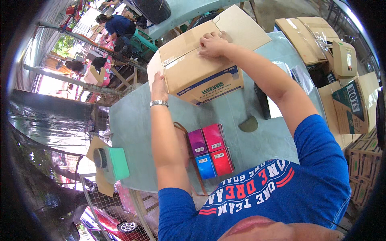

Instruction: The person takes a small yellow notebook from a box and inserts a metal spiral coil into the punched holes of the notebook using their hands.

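A brown cardboard box [209, 64] with dark blue printed bands stands on the far part of the grey-green table [136, 132]. My left hand [159, 87], with a metal watch on its wrist, holds the box's near left corner; some of its fingers are hidden along the side. On top, my right hand [213, 45] has its fingers bent over the flap edges by the seam. A wide flap [243, 30] sticks out at the box's right end. Small spiral notebooks lie between my arms: purple [197, 141], pink [213, 136], blue [205, 166] and red [222, 162].
A green container [118, 163] and a tape roll [99, 158] are at the table's left edge. A dark semicircular piece [248, 124] lies right of the notebooks. More cartons [301, 40] are stacked at the right. Another person [116, 26] works at the far left.
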